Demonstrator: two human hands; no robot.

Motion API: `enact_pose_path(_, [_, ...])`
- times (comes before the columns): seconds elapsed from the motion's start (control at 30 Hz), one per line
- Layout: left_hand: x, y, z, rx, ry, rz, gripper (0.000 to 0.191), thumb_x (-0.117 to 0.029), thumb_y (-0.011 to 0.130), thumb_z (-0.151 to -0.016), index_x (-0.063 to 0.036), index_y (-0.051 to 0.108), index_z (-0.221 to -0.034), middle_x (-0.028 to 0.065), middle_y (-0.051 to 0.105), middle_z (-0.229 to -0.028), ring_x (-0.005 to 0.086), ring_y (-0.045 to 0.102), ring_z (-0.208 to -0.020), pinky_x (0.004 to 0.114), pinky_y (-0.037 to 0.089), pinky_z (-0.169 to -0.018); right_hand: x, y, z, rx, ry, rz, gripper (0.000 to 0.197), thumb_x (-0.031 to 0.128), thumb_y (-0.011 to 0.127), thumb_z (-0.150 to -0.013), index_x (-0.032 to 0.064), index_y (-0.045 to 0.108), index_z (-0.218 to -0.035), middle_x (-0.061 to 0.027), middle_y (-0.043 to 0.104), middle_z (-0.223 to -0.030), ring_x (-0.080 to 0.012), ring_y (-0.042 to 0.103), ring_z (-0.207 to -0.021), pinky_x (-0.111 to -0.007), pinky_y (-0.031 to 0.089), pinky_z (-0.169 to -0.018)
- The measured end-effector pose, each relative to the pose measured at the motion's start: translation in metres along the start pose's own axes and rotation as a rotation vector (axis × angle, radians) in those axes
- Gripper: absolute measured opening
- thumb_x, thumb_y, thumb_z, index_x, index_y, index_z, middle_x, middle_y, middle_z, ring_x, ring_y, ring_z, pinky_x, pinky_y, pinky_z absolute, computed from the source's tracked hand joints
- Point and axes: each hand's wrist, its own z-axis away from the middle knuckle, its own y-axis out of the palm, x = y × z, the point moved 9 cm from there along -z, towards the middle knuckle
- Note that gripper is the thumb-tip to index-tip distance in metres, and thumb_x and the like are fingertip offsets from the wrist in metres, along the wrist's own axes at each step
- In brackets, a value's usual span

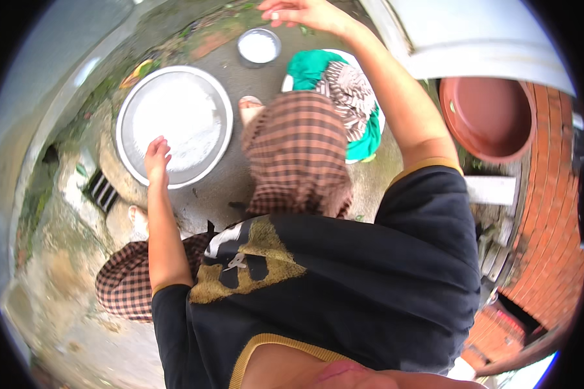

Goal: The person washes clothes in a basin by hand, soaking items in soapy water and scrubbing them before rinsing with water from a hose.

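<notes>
A wide round metal basin with white, sudsy-looking contents stands on the ground at the left. Over its lower rim is my left hand, fingers slightly curled and holding nothing that shows. My right hand is stretched out at the top edge, fingers spread and empty, beyond a small metal pot that has bright white contents. To the right of my checked-cloth knee, green cloth and a striped brown-and-white cloth lie heaped in a white tub, partly hidden by my knee and right arm.
A large reddish-brown round basin stands at the right, beside a brick surface. A drain grate lies left of the metal basin. Mossy concrete and a curved wall border the left side. A pale slab lies below the brown basin.
</notes>
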Motion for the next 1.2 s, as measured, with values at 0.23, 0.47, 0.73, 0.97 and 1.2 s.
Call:
enact_pose_path(0.23, [-0.049,0.019,0.029,0.118,0.025,-0.016,0.031,-0.019,0.059,-0.087,-0.0099,0.056,-0.116,0.0062,0.059,-0.113,0.02,0.058,-0.098,0.034,0.048,-0.082,-0.232,0.018,0.24,-0.566,0.657,0.661,0.084,0.034,0.077,-0.067,0.0231,0.034,-0.139,-0.0146,0.014,-0.15,-0.0426,0.023,-0.132,-0.051,0.028,-0.106])
enact_pose_path(0.47, [-0.158,0.055,0.081,0.22,0.243,-0.157,0.031,-0.017,0.051,-0.09,-0.0036,0.054,-0.118,0.0088,0.059,-0.115,0.0187,0.057,-0.102,0.032,0.046,-0.086,-0.201,-0.052,0.325,-1.398,0.336,0.219,0.029,0.019,0.049,-0.086,0.0002,0.057,-0.106,-0.024,0.062,-0.095,-0.0346,0.061,-0.091,-0.039,0.047,-0.08])
enact_pose_path(0.73, [-0.301,0.188,0.187,0.497,0.756,-0.32,0.051,-0.02,0.06,-0.086,-0.0102,0.043,-0.134,0.0137,0.05,-0.13,0.0255,0.046,-0.121,0.038,0.037,-0.102,0.024,-0.107,0.215,-1.159,-0.447,-0.897,0.024,0.016,0.042,-0.093,-0.002,0.054,-0.104,-0.0109,0.061,-0.095,-0.0186,0.059,-0.086,-0.032,0.049,-0.078])
enact_pose_path(0.97, [-0.337,0.16,0.193,0.327,0.803,0.131,0.027,-0.001,0.06,-0.081,-0.0005,0.061,-0.108,0.0073,0.064,-0.105,0.014,0.057,-0.1,0.028,0.044,-0.087,0.188,-0.02,0.074,-0.594,-0.6,-1.203,0.023,0.018,0.041,-0.094,0.0027,0.058,-0.098,-0.008,0.064,-0.09,-0.017,0.061,-0.08,-0.03,0.05,-0.074])
enact_pose_path(1.2, [-0.299,-0.026,0.146,0.037,0.587,0.331,0.034,-0.005,0.045,-0.087,0.0032,0.052,-0.119,0.0107,0.061,-0.111,0.0161,0.059,-0.096,0.029,0.045,-0.084,0.125,-0.002,-0.007,-0.641,-0.361,-0.645,0.025,0.013,0.047,-0.089,0.0011,0.058,-0.107,-0.0069,0.062,-0.096,-0.0122,0.058,-0.087,-0.025,0.046,-0.074])
